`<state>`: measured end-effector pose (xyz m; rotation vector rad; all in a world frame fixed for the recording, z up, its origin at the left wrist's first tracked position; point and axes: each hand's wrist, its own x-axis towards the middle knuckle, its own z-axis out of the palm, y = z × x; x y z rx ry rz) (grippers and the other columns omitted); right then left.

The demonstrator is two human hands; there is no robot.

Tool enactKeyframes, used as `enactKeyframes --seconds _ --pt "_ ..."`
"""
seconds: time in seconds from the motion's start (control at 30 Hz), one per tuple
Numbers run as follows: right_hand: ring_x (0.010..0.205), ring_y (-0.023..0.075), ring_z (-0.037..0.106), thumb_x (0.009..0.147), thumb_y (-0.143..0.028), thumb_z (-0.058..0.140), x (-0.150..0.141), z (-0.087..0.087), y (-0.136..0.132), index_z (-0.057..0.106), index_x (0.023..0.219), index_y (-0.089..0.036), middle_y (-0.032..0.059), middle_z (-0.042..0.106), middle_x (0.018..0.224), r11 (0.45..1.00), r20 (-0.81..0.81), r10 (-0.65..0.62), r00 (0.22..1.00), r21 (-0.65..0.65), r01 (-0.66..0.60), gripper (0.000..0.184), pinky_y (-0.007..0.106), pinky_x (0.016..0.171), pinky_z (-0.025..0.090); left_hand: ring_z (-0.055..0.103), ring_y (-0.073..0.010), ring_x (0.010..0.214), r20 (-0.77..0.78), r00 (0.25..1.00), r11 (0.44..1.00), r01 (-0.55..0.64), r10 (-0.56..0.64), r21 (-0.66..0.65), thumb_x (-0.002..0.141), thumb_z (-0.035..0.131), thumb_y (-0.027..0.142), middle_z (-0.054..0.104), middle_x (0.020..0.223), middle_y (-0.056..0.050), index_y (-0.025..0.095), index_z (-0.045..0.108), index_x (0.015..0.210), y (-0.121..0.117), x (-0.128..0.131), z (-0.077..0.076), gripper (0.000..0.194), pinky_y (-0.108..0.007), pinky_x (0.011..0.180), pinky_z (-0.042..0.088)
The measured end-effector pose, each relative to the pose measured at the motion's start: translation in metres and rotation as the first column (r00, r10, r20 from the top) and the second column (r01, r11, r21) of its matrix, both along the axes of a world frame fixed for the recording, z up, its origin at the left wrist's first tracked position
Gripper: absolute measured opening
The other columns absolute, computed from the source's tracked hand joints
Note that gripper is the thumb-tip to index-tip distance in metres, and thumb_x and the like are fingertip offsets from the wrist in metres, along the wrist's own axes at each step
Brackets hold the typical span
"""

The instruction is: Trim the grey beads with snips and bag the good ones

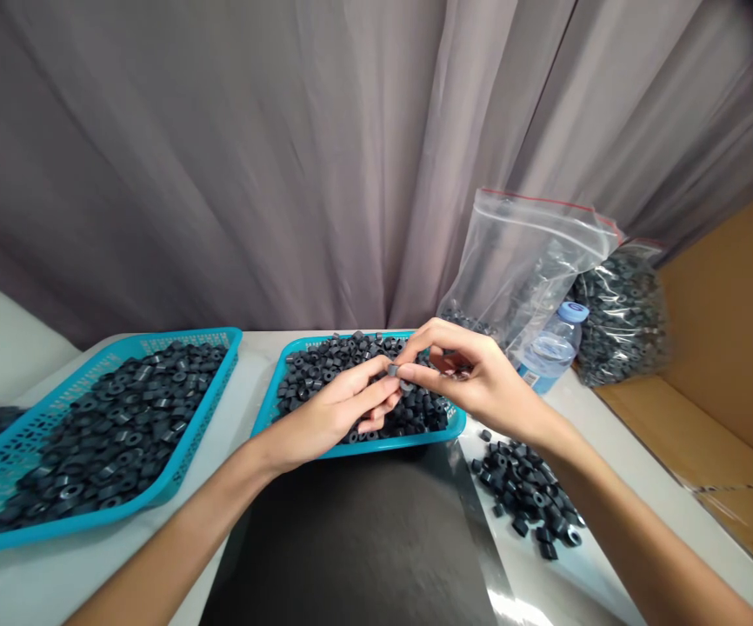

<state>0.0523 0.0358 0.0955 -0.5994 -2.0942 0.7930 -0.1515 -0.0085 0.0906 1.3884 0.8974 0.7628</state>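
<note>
- A grey curtain (252, 156) is hung across the whole background, falling in folds to the table edge.
- A white table (43, 582) is seen below it, with a cardboard box (729, 348) standing open at its right end.
- A dark mat (363, 539) is laid on the table directly in front of the person, between the forearms.
- A blue tray (220, 382) is set at the left, heaped with small dark ring-shaped parts.
- A second blue tray (285, 365) is placed at the centre, just behind the mat, likewise filled with dark rings.
- A clear zip bag (520, 252) is propped upright behind the centre tray, with a few rings at its bottom.
- A filled bag (624, 322) of rings is leaned against the box, to the right of the clear one.
- A water bottle (549, 352) with a blue cap is lodged between the two bags.
- A loose pile of rings (526, 491) is scattered on the table right of the mat.
- The left hand (330, 409) is held over the centre tray, its fingers stretched toward the right hand and meeting it at the tips.
- The right hand (474, 374) is held opposite, thumb and fingers pinched together.
- A small dark ring (394, 371) is gripped between the fingertips of both hands, just above the centre tray's rings.
</note>
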Motion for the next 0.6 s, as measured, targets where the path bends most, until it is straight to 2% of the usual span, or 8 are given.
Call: enactKeyframes --seconds 0.13,0.27,0.37,0.47,0.6 --pt "0.078 0.014 0.055 0.092 -0.033 0.067 0.002 -0.001 0.004 0.074 0.093 -0.022 0.0038 0.065 0.095 1.0 0.007 0.017 1.0 0.022 -0.018 0.014 0.028 0.067 0.041 0.034 -0.0098 0.064 0.097 0.995 0.992 -0.003 0.015 -0.123 0.099 0.05 0.034 0.043 0.081 0.002 0.019 0.053 0.104 -0.003 0.002 0.003 0.016 -0.028 0.061 0.03" --pt "0.078 0.0144 0.056 0.091 -0.033 0.068 0.004 -0.002 0.005 0.076 0.094 -0.022 0.0045 0.065 0.096 0.998 0.024 0.06 0.998 0.013 -0.061 0.014 0.028 0.065 0.042 0.037 -0.0109 0.072 0.2 0.978 0.968 0.103 -0.057 -0.228 0.1 0.051 0.028 0.045 0.087 0.0 0.019 0.054 0.111 -0.005 -0.001 0.004 0.015 -0.027 0.065 0.033" --pt "0.084 0.0162 0.059 0.091 -0.035 0.067 0.004 -0.001 0.004 0.075 0.093 -0.022 0.0047 0.067 0.095 0.996 0.034 0.091 0.995 0.015 -0.092 0.015 0.029 0.069 0.045 0.038 -0.0116 0.075 0.253 0.964 0.953 0.151 -0.084 -0.261 0.099 0.053 0.033 0.045 0.09 -0.002 0.018 0.056 0.107 -0.005 -0.001 0.003 0.017 -0.027 0.065 0.034" --pt "0.082 0.016 0.059 0.092 -0.037 0.067 0.004 0.0 0.003 0.073 0.095 -0.021 0.0042 0.069 0.095 0.996 0.047 0.081 0.996 0.033 -0.083 0.018 0.029 0.07 0.045 0.036 -0.0102 0.069 0.292 0.956 0.961 0.104 -0.026 -0.256 0.099 0.05 0.043 0.042 0.085 0.0 0.018 0.058 0.101 -0.006 0.005 0.001 0.027 -0.025 0.062 0.033" --pt "0.069 0.0127 0.054 0.089 -0.04 0.07 0.004 -0.002 0.003 0.073 0.1 -0.023 0.0014 0.071 0.092 1.0 0.045 0.025 0.999 0.015 -0.026 0.021 0.027 0.065 0.043 0.031 -0.0084 0.062 0.277 0.955 0.977 -0.047 0.105 -0.21 0.098 0.049 0.048 0.034 0.077 0.003 0.019 0.058 0.102 -0.007 0.018 -0.006 0.031 -0.022 0.056 0.028"
